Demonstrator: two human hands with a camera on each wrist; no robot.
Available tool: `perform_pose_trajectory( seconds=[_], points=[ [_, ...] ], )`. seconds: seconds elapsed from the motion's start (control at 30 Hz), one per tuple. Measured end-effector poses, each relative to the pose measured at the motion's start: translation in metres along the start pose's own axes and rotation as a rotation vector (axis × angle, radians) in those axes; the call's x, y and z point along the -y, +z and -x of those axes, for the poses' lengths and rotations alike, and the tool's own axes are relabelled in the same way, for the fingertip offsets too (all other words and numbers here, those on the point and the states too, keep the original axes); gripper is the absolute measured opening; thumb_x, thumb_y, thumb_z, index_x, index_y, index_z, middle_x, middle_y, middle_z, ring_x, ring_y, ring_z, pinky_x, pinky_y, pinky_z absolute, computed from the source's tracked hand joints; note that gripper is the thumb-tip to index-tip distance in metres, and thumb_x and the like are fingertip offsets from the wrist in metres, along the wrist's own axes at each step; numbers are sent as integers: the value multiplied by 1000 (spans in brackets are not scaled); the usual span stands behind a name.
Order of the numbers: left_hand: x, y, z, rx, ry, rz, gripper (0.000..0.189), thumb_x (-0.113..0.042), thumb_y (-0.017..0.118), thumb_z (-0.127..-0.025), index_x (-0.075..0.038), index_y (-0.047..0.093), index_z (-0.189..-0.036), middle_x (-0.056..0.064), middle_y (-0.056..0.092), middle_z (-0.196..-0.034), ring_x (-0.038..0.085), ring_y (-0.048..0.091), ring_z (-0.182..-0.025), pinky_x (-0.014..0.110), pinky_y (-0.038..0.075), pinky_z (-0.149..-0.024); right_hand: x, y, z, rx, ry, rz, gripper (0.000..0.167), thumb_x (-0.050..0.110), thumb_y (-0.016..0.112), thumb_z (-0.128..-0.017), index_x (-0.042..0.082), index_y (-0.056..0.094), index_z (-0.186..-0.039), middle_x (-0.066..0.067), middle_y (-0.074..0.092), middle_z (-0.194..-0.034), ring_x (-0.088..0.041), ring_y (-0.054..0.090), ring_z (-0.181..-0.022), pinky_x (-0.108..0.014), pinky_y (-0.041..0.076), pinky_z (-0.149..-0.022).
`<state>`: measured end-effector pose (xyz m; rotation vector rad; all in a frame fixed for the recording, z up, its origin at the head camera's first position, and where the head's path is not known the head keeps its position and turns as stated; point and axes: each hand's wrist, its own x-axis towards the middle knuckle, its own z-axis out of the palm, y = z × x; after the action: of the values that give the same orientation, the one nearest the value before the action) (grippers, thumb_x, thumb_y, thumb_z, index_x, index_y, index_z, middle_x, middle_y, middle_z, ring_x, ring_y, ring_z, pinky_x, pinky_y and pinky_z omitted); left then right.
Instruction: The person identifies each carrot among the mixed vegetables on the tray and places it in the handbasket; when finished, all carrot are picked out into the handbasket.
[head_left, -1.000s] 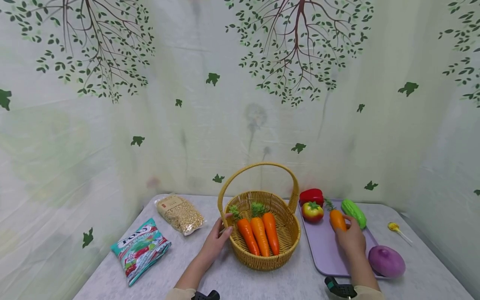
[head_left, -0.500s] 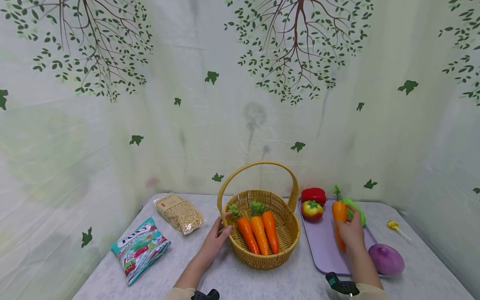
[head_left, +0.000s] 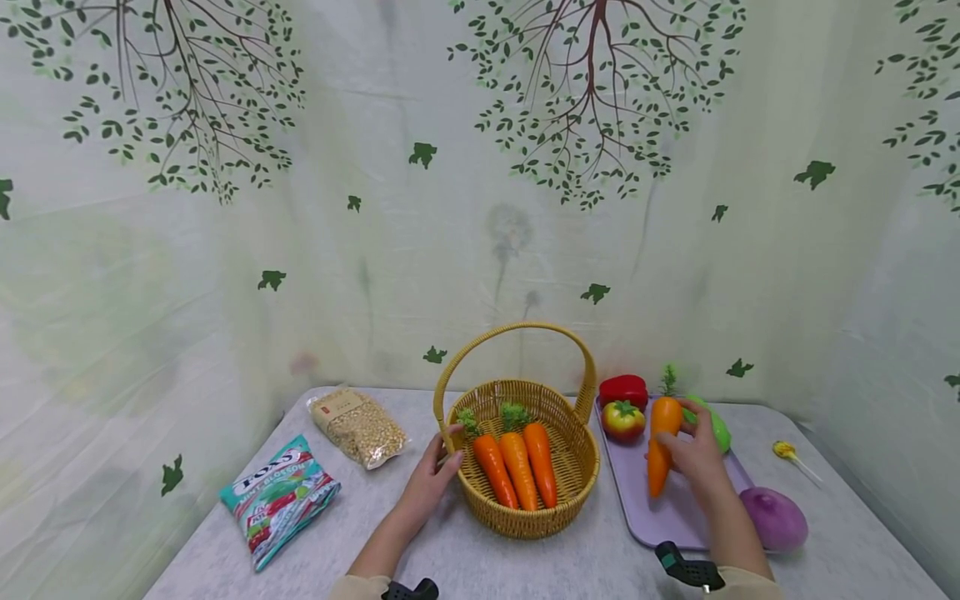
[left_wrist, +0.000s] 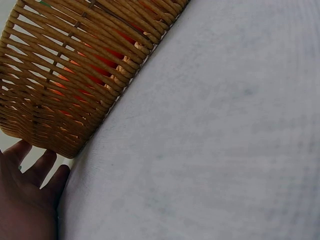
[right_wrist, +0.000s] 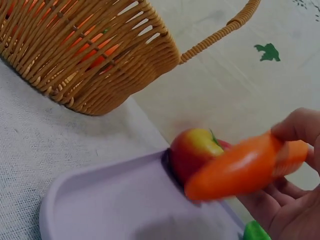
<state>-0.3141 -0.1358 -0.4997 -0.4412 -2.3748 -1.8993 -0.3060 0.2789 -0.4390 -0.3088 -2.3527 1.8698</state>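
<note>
Three orange carrots (head_left: 519, 468) with green tops lie in a round wicker basket (head_left: 536, 523) in the middle of the table. My left hand (head_left: 426, 485) holds the basket's left side, with thumb and forefinger at the handle's foot; the left wrist view shows other fingers against the woven wall. My right hand (head_left: 701, 454) grips another carrot (head_left: 660, 450) by its upper part, its tip pointing down over a lilac tray (head_left: 637, 521). In the right wrist view this carrot (right_wrist: 235, 172) partly covers a red-and-yellow fruit (right_wrist: 192, 150).
A red bell pepper (head_left: 624, 390) lies at the tray's back left; a green vegetable (head_left: 718, 429) is behind my right hand. A purple onion (head_left: 776, 518) overlaps the tray's front right corner. A lollipop (head_left: 786, 451) lies further right. At left are a grain bag (head_left: 360, 425) and a teal sweets bag (head_left: 281, 500).
My right hand has lifted the carrot from the tray, turned it more upright and shifted it slightly left. The left hand and the basket have stayed in place.
</note>
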Motion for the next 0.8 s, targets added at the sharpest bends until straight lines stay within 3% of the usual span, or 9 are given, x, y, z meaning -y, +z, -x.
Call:
perform_pose_trajectory(
  seconds=[0.17,0.4,0.5,0.7,0.8],
  points=[
    [0,0,0,1,14,-5,48,-30,52,-104,-22,40,-150,21,44,-153,41,45,-140,55,43,-109,2,1,2,62,-45,93,87,40,67,-95,16,11,-157,-27,21,-161,-44,50,-129,-41,58,-91],
    [0,1,0,-18,21,3,47,-30,54,-103,-23,43,-148,20,47,-151,39,47,-138,55,44,-108,8,1,7,195,-138,121,76,39,68,-94,29,25,-156,-21,22,-163,-43,46,-133,-47,58,-89],
    [-1,1,1,-20,20,5,47,-28,54,-103,-23,43,-148,21,46,-152,41,46,-139,57,44,-108,10,0,8,261,-166,109,70,37,68,-95,32,32,-154,-20,22,-163,-41,50,-128,-47,58,-87],
    [-3,1,2,-25,-10,-12,46,-31,54,-103,-26,43,-147,17,44,-154,39,44,-141,57,42,-110,15,-1,11,373,-184,57,66,28,68,-95,26,35,-152,-22,22,-161,-31,66,-107,-46,58,-84],
    [-2,1,1,-20,-16,-17,46,-30,53,-104,-25,42,-148,18,43,-155,39,43,-142,57,41,-110,18,0,13,438,-171,40,63,26,68,-95,25,37,-150,-22,24,-159,-33,69,-103,-47,57,-83]
  ],
)
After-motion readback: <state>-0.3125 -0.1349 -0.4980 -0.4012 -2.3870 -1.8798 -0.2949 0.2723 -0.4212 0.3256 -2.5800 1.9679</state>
